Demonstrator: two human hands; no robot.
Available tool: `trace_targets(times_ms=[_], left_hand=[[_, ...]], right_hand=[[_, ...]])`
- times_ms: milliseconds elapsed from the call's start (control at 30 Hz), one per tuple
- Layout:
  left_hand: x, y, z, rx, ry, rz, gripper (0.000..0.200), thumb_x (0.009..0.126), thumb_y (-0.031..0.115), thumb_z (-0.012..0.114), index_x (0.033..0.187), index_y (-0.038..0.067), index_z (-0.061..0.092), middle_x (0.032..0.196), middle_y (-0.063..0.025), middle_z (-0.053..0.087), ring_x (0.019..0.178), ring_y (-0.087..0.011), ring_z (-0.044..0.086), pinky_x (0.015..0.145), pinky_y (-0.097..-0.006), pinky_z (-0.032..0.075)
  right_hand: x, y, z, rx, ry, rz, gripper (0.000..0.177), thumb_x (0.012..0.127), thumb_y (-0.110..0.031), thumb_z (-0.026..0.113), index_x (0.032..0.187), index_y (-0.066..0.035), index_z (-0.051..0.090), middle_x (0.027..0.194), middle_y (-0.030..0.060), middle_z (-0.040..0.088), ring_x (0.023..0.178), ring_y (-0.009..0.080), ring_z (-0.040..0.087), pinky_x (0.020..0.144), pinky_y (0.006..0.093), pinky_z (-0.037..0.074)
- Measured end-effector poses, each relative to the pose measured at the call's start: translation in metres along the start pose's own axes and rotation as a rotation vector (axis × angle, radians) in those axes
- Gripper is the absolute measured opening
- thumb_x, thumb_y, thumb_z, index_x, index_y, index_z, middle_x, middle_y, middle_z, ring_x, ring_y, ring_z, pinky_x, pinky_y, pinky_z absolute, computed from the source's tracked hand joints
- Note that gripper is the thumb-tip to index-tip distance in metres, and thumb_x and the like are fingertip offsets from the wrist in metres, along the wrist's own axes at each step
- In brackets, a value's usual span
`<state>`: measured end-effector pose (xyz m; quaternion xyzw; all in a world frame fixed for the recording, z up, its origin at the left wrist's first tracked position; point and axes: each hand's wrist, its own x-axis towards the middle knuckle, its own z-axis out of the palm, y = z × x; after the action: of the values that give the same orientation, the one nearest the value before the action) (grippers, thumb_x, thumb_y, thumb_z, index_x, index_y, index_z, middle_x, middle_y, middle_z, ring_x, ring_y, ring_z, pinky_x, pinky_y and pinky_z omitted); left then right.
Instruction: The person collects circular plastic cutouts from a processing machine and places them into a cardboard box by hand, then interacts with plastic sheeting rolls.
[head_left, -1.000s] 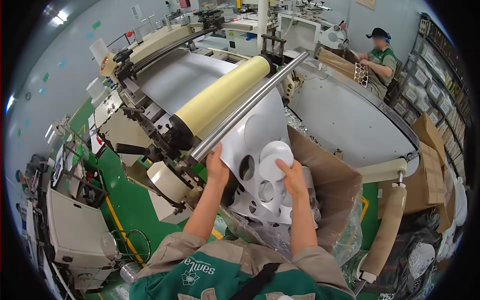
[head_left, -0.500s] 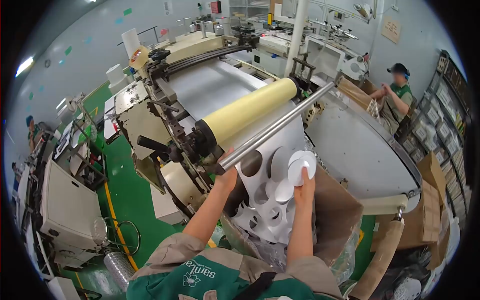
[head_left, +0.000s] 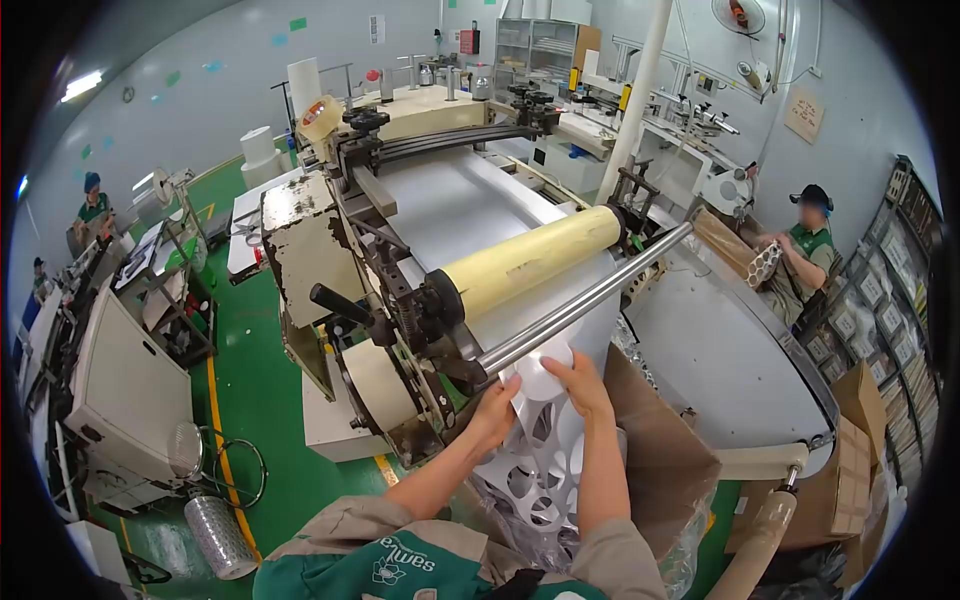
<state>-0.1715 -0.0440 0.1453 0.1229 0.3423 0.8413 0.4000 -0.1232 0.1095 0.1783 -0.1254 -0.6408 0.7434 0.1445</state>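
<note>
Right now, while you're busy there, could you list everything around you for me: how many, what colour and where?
Machine: one, cream, centre
Roller: one, yellow, across the machine's near end
Bar: one, silver, in front of the roller
Sheet: one, whitish, along the machine
Disc: at least one, white, at the hands
Cut-out sheet: count unclear, white, below the hands
Open box: one, brown, under the hands
Cabinet: one, white, left
Pole: one, white, behind the machine
Shelves: one rack, grey, far right
Co-worker: one, green and beige clothes, right; others far left
Floor: green
Left hand: one, bare, by the disc's left edge
Right hand: one, bare, fingers on the disc
</note>
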Motion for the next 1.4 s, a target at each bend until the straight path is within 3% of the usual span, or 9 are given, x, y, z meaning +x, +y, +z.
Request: trace_targets(times_ms=[100, 267, 367, 467, 600, 900, 1167, 1267, 1400], left_hand=[[-0.005, 0.002, -0.001, 0.126, 0.054, -0.101, 0.037, 0.089, 0.027, 0.049, 0.116, 0.002, 0.048, 0.117, -0.0061, 0.052, 0.105, -0.0161, 0.05, 0.091, -0.0303, 0.037], [0.016, 0.031, -0.005, -0.019, 0.176, 0.236, 0.031, 0.088, 0.023, 0.049, 0.112, 0.002, 0.049, 0.112, -0.0055, 0.053, 0.106, -0.0176, 0.049, 0.093, -0.032, 0.037], [0.032, 0.049, -0.015, -0.109, -0.028, 0.33, 0.03, 0.088, 0.023, 0.049, 0.11, 0.003, 0.05, 0.11, -0.0045, 0.055, 0.104, -0.0177, 0.05, 0.094, -0.03, 0.036], [0.037, 0.059, -0.004, -0.169, 0.094, 0.204, 0.031, 0.09, 0.024, 0.043, 0.111, 0.001, 0.05, 0.106, -0.0061, 0.058, 0.103, -0.0189, 0.051, 0.094, -0.0296, 0.037], [0.027, 0.064, 0.005, -0.256, -0.237, 0.057, 0.034, 0.091, 0.023, 0.041, 0.117, 0.002, 0.046, 0.119, -0.0069, 0.052, 0.113, -0.021, 0.046, 0.098, -0.0358, 0.035], [-0.003, 0.003, -0.014, 0.069, -0.011, -0.106, 0.031, 0.089, 0.027, 0.047, 0.115, 0.01, 0.05, 0.119, 0.0002, 0.052, 0.109, -0.0137, 0.048, 0.092, -0.0334, 0.035], [0.026, 0.033, -0.019, -0.012, 0.086, 0.107, 0.046, 0.089, 0.031, 0.044, 0.126, 0.004, 0.038, 0.128, -0.0075, 0.044, 0.119, -0.021, 0.04, 0.1, -0.0357, 0.03], [0.043, 0.039, -0.023, -0.037, 0.056, 0.234, 0.032, 0.09, 0.029, 0.041, 0.115, 0.009, 0.046, 0.114, -0.0047, 0.051, 0.105, -0.0198, 0.048, 0.099, -0.0387, 0.032], [0.032, 0.033, -0.008, -0.14, 0.067, 0.071, 0.038, 0.093, 0.027, 0.037, 0.126, 0.009, 0.037, 0.127, -0.0066, 0.041, 0.118, -0.0228, 0.04, 0.099, -0.0392, 0.031]], right_hand=[[-0.018, 0.02, -0.015, 0.185, 0.076, -0.073, 0.036, 0.079, -0.014, 0.062, 0.109, 0.004, 0.052, 0.1, 0.0107, 0.058, 0.09, 0.0165, 0.056, 0.079, 0.028, 0.044], [-0.039, 0.047, -0.073, 1.094, 0.489, -0.17, 0.036, 0.085, -0.016, 0.056, 0.116, -0.002, 0.046, 0.111, 0.0094, 0.055, 0.104, 0.0233, 0.053, 0.09, 0.0369, 0.044], [-0.042, 0.027, -0.072, 0.887, 0.446, -0.244, 0.034, 0.086, -0.017, 0.054, 0.115, -0.002, 0.047, 0.11, 0.0093, 0.056, 0.102, 0.021, 0.054, 0.088, 0.0352, 0.045], [-0.035, -0.013, -0.034, 0.658, 0.333, -0.251, 0.044, 0.086, -0.014, 0.054, 0.123, 0.004, 0.038, 0.117, 0.0124, 0.049, 0.105, 0.0223, 0.05, 0.089, 0.0348, 0.041], [-0.013, -0.019, -0.006, 0.474, 0.309, -0.219, 0.039, 0.08, -0.01, 0.063, 0.112, 0.005, 0.049, 0.103, 0.0099, 0.057, 0.093, 0.018, 0.056, 0.082, 0.0304, 0.044], [-0.003, 0.017, 0.007, -0.001, 0.133, -0.048, 0.038, 0.075, -0.019, 0.067, 0.101, 0.006, 0.057, 0.091, 0.0095, 0.061, 0.08, 0.0156, 0.058, 0.072, 0.0272, 0.045], [-0.042, 0.057, -0.056, 1.082, 0.456, -0.105, 0.04, 0.083, -0.02, 0.06, 0.116, -0.002, 0.047, 0.111, 0.0081, 0.055, 0.102, 0.0223, 0.053, 0.087, 0.038, 0.045], [-0.045, 0.035, -0.051, 0.976, 0.393, -0.143, 0.038, 0.084, -0.019, 0.058, 0.116, -0.003, 0.047, 0.111, 0.0072, 0.055, 0.101, 0.0206, 0.054, 0.087, 0.0346, 0.046], [-0.028, 0.009, -0.025, 0.716, 0.359, -0.198, 0.04, 0.084, -0.017, 0.059, 0.118, -0.002, 0.046, 0.111, 0.0055, 0.055, 0.1, 0.0164, 0.054, 0.087, 0.0307, 0.044]])
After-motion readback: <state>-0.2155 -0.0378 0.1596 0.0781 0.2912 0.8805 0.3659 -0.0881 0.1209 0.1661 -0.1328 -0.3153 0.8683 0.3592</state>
